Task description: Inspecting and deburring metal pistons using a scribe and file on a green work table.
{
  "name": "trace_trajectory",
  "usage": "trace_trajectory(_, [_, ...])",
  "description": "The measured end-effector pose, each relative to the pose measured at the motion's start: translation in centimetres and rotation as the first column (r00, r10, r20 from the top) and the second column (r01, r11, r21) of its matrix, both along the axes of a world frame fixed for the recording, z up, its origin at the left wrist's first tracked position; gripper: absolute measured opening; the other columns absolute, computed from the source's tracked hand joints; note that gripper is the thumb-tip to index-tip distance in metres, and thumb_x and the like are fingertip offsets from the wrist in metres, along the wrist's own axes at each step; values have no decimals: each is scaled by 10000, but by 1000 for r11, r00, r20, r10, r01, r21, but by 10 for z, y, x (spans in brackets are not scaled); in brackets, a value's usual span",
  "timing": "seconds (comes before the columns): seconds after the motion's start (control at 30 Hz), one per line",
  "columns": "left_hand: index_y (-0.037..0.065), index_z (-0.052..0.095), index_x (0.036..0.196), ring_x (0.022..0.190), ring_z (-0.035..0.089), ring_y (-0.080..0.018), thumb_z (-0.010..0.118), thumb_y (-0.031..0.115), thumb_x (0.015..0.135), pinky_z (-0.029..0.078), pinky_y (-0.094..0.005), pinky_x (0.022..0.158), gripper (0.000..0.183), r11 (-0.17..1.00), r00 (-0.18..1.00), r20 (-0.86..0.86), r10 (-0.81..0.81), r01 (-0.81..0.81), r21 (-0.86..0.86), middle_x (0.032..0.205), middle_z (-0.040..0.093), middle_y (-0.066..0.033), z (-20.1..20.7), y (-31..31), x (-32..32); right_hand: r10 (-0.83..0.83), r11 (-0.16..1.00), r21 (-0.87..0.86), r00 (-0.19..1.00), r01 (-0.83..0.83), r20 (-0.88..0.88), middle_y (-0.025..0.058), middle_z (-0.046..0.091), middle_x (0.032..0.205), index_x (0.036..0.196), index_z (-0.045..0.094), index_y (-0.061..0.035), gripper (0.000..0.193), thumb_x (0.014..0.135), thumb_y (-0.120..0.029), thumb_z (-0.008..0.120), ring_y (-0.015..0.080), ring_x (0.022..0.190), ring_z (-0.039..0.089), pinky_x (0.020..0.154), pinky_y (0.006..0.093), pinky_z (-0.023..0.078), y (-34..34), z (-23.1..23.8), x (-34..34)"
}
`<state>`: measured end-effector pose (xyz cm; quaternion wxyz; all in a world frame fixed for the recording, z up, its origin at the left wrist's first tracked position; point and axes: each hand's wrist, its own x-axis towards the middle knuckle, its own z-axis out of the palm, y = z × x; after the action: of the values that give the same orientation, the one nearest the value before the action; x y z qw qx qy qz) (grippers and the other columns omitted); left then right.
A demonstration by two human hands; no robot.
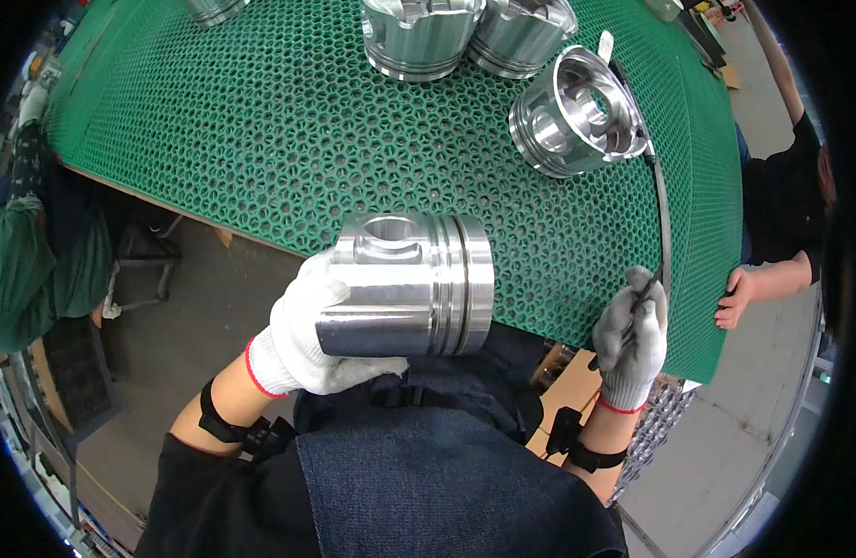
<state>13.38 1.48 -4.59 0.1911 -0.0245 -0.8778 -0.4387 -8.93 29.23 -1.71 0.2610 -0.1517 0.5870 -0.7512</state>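
Note:
My left hand [302, 325], in a white knit glove with a red cuff, is wrapped round a shiny metal piston [400, 288]. The piston lies sideways above my lap, with its pin hole facing up and its ring grooves to the right. At the table's near right edge, my gloved right hand [633, 330] is closed on a long, thin, dark-grey tool [663, 219]. This reaches away toward a second piston [577, 116], which stands tilted with its hollow end showing. The tool's exact kind cannot be made out.
A green honeycomb mat [260, 139] covers the table. Two more pistons [419, 37] stand touching at the far side, and another piston [214, 9] is cut off at the far left. Beyond the right edge, another person's hand [737, 298] rests near the table.

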Motion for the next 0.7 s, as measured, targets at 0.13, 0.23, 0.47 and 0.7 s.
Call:
trace_trajectory(0.13, [60, 724, 1082, 1156, 603, -385, 913, 215, 611, 452, -471, 1014, 531, 999, 1000, -1, -1, 1, 53, 1181, 670, -140, 3, 2, -3, 4, 1000, -4, 1000, -4, -15, 17, 469, 628, 1314, 501, 46, 483, 995, -310, 563, 70, 366, 375, 325, 219, 312, 3, -2, -2])
trace_trajectory(0.23, [61, 728, 1078, 1165, 596, -374, 899, 224, 645, 451, -472, 1016, 494, 992, 999, 9, -42, 41, 118, 1197, 663, -140, 0, 5, -4, -4, 1000, -5, 1000, 4, -14, 16, 469, 630, 1313, 502, 47, 485, 997, -317, 556, 71, 368, 374, 330, 215, 311, 6, -2, -1])
trace_trajectory(0.47, [80, 717, 1020, 988, 651, -288, 851, 262, 671, 507, -419, 874, 416, 920, 996, -57, 74, -90, -382, 1058, 685, -112, 74, -3, -35, -38, 981, 191, 999, 43, -30, 25, 499, 664, 1361, 467, 68, 497, 975, -239, 523, 71, 407, 400, 372, 205, 315, -8, 14, 7])
trace_trajectory(0.7, [79, 615, 1033, 1198, 547, -446, 670, 602, 750, 361, -648, 1048, 597, 650, 989, 40, -144, 125, -749, 1283, 569, -214, 112, 2, -85, 191, 860, 477, 981, -182, 31, 21, 590, 808, 1387, 525, -40, 447, 947, -64, 451, 62, 602, 534, 519, 200, 447, 14, 45, 33])
